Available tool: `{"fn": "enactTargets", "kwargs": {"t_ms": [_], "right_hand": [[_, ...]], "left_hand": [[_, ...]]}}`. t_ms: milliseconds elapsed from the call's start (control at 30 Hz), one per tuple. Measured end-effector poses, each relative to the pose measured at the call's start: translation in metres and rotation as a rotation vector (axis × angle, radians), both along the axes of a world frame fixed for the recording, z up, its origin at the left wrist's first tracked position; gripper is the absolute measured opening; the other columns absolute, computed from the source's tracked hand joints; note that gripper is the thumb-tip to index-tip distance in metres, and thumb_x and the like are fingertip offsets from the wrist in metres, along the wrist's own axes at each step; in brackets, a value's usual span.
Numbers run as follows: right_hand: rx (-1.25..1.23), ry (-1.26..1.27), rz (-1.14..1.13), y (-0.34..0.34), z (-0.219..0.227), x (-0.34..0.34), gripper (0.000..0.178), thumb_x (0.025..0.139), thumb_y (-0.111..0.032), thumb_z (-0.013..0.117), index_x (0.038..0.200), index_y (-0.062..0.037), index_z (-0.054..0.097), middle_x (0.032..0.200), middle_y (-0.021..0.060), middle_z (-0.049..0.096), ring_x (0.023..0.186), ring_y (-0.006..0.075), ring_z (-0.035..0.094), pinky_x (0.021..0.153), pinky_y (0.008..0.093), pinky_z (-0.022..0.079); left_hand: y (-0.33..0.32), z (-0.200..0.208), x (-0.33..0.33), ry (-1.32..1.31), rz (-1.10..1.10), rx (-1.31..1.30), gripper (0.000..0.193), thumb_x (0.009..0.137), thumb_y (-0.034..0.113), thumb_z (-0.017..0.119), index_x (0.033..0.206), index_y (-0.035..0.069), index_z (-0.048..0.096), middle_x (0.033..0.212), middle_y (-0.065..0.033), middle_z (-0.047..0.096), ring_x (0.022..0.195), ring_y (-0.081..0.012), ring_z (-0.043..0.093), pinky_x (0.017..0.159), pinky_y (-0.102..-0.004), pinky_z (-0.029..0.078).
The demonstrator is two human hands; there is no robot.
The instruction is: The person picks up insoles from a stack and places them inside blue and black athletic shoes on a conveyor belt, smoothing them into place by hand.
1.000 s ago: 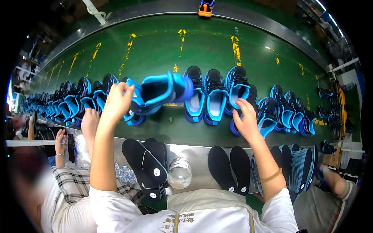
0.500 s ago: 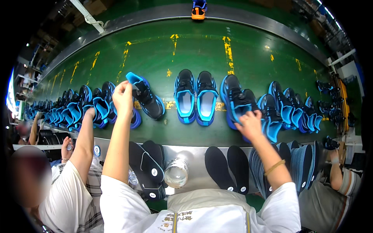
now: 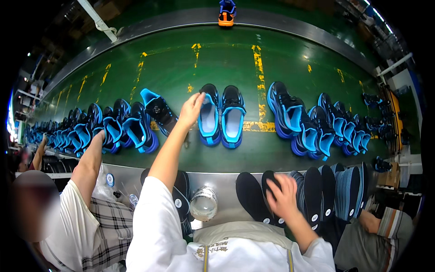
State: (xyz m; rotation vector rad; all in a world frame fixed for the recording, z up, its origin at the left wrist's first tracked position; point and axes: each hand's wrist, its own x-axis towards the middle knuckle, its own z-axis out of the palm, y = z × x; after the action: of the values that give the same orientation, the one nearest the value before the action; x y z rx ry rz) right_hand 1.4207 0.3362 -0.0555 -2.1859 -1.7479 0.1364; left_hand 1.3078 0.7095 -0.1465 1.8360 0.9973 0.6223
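From here I see the camera riding on the person's head, a wide fisheye tipped down over the white shirt (image 3: 258, 254). It looks closely past the left hand (image 3: 191, 109) and right hand (image 3: 283, 197), facing across the green surface (image 3: 170, 59) toward its far metal border (image 3: 181, 23).

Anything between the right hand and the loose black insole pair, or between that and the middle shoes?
Nothing visible between the right hand and the black insole pair: the hand overlaps its right side. Nothing visible toward the right middle shoe either. At the left middle shoe, the left hand overlaps the opening's upper left.
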Motion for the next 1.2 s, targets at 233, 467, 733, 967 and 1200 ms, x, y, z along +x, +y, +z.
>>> {"fn": "enactTargets", "kwargs": {"t_ms": [233,467,733,967,1200], "right_hand": [[0.019,-0.064,-0.445,-0.122,0.032,0.007,0.032,0.068,-0.006,0.060,0.100,-0.0019,0.056,0.109,0.0173,0.049,0.100,0.0345,0.047,0.087,0.0434,0.035],[-0.226,0.171,-0.656,-0.155,0.048,0.040,0.063,0.067,-0.023,0.072,0.118,0.0008,0.043,0.113,0.0229,0.050,0.103,0.0394,0.049,0.088,0.0403,0.040],[-0.246,0.212,-0.701,-0.167,0.031,0.039,0.055,0.061,-0.021,0.077,0.101,-0.0022,0.045,0.127,0.0275,0.037,0.108,0.0419,0.044,0.089,0.0414,0.039],[-0.228,0.039,-0.624,-0.139,0.030,0.045,0.039,0.062,-0.020,0.076,0.081,-0.0013,0.047,0.116,0.0274,0.047,0.109,0.0402,0.044,0.090,0.0417,0.038],[-0.085,0.081,-0.685,-0.126,0.053,0.059,0.038,0.061,-0.006,0.072,0.091,-0.0008,0.050,0.111,0.0248,0.051,0.104,0.0388,0.050,0.090,0.0406,0.040]], "left_hand": [[-0.024,-0.006,0.030,-0.245,0.224,-0.752,0.041,0.085,0.052,0.048,0.091,0.011,0.053,0.049,0.0069,0.028,0.035,-0.0052,0.024,0.034,-0.0222,0.016],[-0.022,-0.024,-0.005,0.017,-0.131,0.375,0.049,0.085,0.025,0.052,0.128,0.009,0.036,0.108,-0.0233,0.052,0.101,-0.0356,0.051,0.086,-0.0370,0.040],[-0.054,-0.022,0.034,-0.093,0.276,-0.203,0.061,0.085,0.054,0.043,0.118,0.003,0.048,0.105,-0.0088,0.055,0.099,-0.0178,0.051,0.087,-0.0270,0.038],[-0.091,-0.011,0.031,-0.151,0.140,-0.357,0.038,0.081,0.046,0.055,0.097,0.011,0.050,0.055,0.0031,0.037,0.045,-0.0059,0.034,0.038,-0.0225,0.026],[-0.078,0.010,0.022,-0.036,-0.087,0.138,0.042,0.082,0.034,0.059,0.103,-0.002,0.054,0.086,-0.0101,0.057,0.070,-0.0168,0.051,0.063,-0.0280,0.042]]}}
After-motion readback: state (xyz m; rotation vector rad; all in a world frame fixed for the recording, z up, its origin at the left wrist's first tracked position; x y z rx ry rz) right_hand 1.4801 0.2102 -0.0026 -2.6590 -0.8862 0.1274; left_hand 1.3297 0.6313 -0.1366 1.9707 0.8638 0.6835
